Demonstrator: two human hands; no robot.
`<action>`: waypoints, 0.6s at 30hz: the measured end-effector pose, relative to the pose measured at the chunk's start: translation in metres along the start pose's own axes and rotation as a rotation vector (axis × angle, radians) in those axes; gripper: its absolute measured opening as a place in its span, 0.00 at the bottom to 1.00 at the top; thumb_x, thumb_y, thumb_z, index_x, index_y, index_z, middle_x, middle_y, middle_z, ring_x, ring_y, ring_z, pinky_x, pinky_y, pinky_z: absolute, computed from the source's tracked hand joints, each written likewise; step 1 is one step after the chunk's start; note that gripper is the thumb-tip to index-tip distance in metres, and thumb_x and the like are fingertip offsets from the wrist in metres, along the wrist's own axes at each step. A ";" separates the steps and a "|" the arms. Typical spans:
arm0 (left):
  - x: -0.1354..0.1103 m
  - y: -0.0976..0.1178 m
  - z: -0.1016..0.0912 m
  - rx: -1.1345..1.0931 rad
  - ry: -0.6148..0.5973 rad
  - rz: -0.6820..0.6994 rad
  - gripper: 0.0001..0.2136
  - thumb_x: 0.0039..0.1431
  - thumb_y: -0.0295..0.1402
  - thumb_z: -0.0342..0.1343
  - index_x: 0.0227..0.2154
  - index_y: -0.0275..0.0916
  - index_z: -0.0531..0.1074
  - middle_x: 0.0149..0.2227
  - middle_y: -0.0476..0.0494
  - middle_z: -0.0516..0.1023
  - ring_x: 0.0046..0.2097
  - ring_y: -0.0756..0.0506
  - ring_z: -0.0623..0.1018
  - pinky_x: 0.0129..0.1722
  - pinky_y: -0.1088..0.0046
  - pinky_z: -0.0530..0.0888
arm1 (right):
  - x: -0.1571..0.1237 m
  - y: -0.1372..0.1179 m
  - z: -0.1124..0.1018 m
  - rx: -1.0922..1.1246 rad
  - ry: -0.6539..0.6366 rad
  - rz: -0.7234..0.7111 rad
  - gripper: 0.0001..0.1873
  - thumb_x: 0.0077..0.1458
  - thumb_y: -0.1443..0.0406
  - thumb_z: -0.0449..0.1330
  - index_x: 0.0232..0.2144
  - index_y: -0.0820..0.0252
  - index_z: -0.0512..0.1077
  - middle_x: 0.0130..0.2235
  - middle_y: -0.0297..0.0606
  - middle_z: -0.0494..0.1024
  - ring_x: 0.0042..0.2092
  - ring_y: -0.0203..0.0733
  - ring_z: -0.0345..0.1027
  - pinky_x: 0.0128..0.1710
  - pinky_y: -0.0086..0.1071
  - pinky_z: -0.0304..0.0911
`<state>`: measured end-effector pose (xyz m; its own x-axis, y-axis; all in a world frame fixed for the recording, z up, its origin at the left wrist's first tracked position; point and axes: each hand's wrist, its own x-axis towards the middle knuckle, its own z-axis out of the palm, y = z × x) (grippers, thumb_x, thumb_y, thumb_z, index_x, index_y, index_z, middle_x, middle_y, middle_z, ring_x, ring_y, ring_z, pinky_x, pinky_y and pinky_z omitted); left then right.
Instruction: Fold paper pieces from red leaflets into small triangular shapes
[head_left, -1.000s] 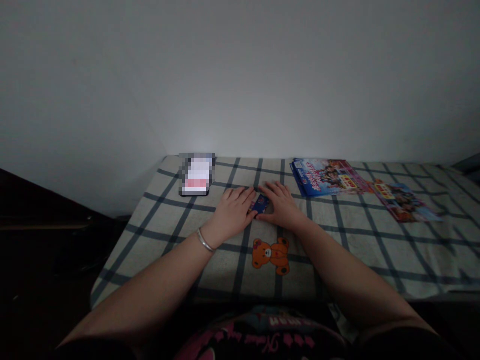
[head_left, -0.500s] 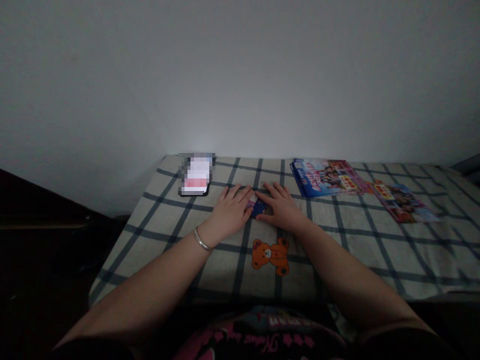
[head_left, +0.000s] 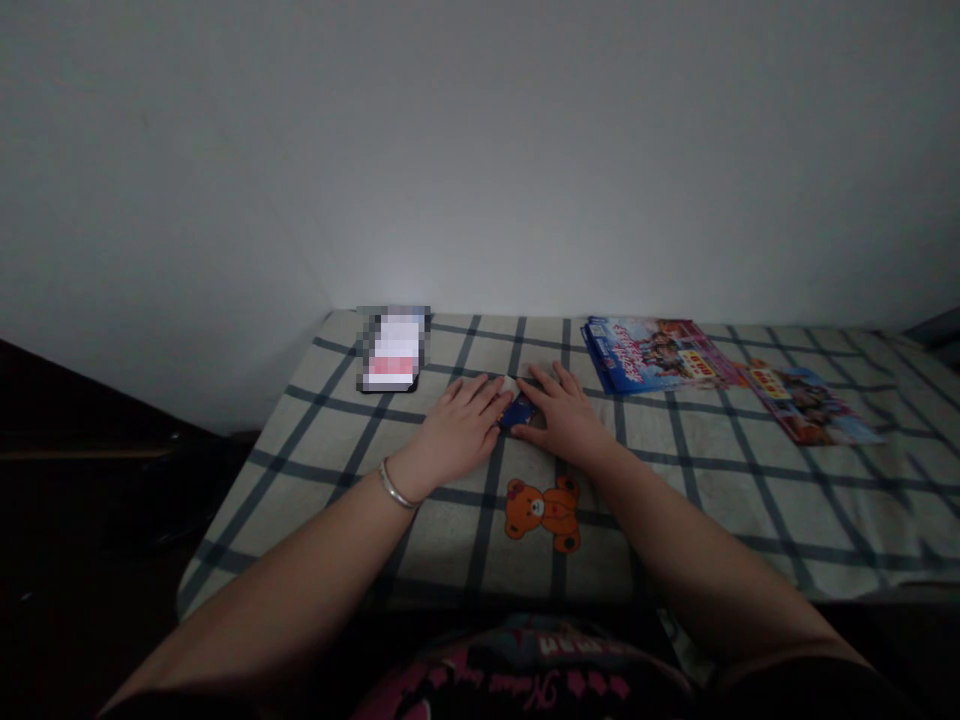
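small blue card (head_left: 516, 412) mostly hidden between both hands at frame centre; phone (head_left: 392, 350) screen pixelated, upper left of centre.

Checked cloth (head_left: 750, 500), phone (head_left: 391, 352), blue card (head_left: 517, 412), stacked magazines (head_left: 645, 352), leaflet (head_left: 806, 402)

The table's cloth (head_left: 337, 440) is woven and matt, a little creased, with its dark check and orange bear (head_left: 541, 510) printed flat into the weave. The wall (head_left: 480, 150) is smooth, matt paint. The thin bangle (head_left: 391, 487) on the wrist is polished metal and catches light. The small blue card (head_left: 517, 410) looks like thin coated paper, though it is too small to be sure. The magazines (head_left: 649, 352) and leaflet (head_left: 806, 403) are glossy printed paper. The phone (head_left: 394, 348) has a smooth, lit face. The shirt (head_left: 540, 680) is soft printed cloth.
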<state>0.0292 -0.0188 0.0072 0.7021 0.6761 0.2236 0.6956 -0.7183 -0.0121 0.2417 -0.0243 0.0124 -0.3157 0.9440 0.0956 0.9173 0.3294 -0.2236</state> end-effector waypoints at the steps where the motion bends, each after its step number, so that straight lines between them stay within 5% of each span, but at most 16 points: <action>1: 0.000 0.001 0.000 0.002 0.007 -0.001 0.23 0.67 0.32 0.45 0.64 0.37 0.59 0.67 0.38 0.59 0.67 0.37 0.58 0.65 0.52 0.57 | 0.000 -0.001 0.000 -0.008 0.002 0.008 0.40 0.54 0.47 0.62 0.64 0.56 0.62 0.68 0.43 0.57 0.70 0.64 0.39 0.67 0.59 0.42; 9: 0.003 0.004 -0.006 0.017 -0.027 -0.022 0.26 0.62 0.30 0.46 0.64 0.35 0.60 0.67 0.40 0.61 0.67 0.37 0.59 0.66 0.50 0.55 | -0.001 -0.009 -0.004 -0.104 0.019 0.035 0.36 0.58 0.49 0.59 0.64 0.56 0.62 0.69 0.46 0.55 0.70 0.67 0.38 0.65 0.66 0.41; 18: -0.002 0.004 -0.015 0.001 -0.033 -0.020 0.23 0.63 0.31 0.46 0.60 0.36 0.65 0.63 0.40 0.67 0.64 0.40 0.64 0.64 0.53 0.58 | -0.002 -0.009 -0.002 -0.121 0.043 0.007 0.35 0.59 0.49 0.58 0.64 0.55 0.62 0.68 0.46 0.58 0.69 0.64 0.43 0.65 0.62 0.44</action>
<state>0.0286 -0.0252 0.0215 0.6923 0.6957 0.1917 0.7100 -0.7041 -0.0090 0.2345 -0.0289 0.0165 -0.3004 0.9440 0.1363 0.9430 0.3154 -0.1062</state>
